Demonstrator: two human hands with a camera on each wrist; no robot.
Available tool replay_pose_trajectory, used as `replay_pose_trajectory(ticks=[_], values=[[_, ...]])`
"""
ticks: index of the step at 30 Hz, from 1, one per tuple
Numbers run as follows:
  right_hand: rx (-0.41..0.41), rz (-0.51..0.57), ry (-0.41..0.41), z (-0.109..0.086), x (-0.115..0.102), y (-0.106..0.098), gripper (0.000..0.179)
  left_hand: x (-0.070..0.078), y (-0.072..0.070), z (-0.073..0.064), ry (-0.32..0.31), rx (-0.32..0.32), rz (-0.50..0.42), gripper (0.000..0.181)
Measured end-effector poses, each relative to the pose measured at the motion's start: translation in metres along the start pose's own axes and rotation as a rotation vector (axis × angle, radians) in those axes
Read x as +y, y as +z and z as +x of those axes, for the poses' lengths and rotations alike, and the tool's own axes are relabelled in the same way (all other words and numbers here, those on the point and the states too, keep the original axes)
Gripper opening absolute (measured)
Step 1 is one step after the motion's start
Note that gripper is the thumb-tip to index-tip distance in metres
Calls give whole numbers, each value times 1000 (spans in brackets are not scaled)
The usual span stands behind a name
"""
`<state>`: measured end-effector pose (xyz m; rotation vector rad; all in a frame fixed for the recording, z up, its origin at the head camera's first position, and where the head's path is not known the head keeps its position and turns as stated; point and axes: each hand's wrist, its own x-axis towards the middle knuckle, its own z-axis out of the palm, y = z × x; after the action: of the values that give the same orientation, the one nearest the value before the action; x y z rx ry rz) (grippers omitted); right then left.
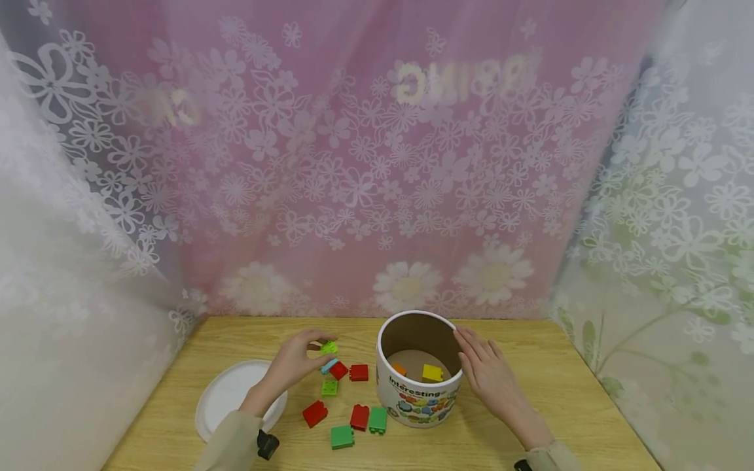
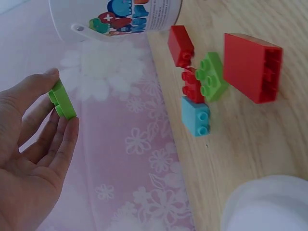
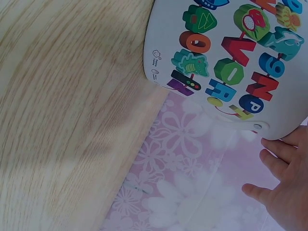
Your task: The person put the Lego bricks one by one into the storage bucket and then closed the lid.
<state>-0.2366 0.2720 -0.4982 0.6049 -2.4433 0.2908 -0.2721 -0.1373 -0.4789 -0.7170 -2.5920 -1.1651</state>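
My left hand [image 1: 293, 358] pinches a lime green toy building block [image 2: 63, 100] between thumb and fingertips, raised over the loose blocks. Below it lie a light blue block [image 2: 194, 116], a small red block [image 2: 192, 86] and another lime green block [image 2: 211, 78]. To the right stands a white round bucket [image 1: 412, 404] with printed letters and toys on its wall. Inside on its floor are a yellow block [image 1: 432, 373] and an orange block [image 1: 399, 369]. My right hand [image 1: 490, 381] rests on the bucket's right rim, fingers fairly straight.
A white round lid [image 1: 226, 396] lies at the left, partly under my left forearm. Several more blocks lie in front, including a red block [image 1: 315, 413] and a green block [image 1: 342, 437]. A floral curtain [image 1: 353, 196] hangs behind the wooden table [image 1: 501, 445].
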Motion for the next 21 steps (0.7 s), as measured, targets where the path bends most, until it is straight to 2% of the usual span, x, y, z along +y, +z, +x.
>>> replay_pose_trajectory(ticks=[8,21], values=[[-1,-8,-5,0,-1,-1,49,16,5,18,-5,-2,-16,33],[1,-14,-11,0,-3,-4,45,42,19,48,105,-13,-15,32]])
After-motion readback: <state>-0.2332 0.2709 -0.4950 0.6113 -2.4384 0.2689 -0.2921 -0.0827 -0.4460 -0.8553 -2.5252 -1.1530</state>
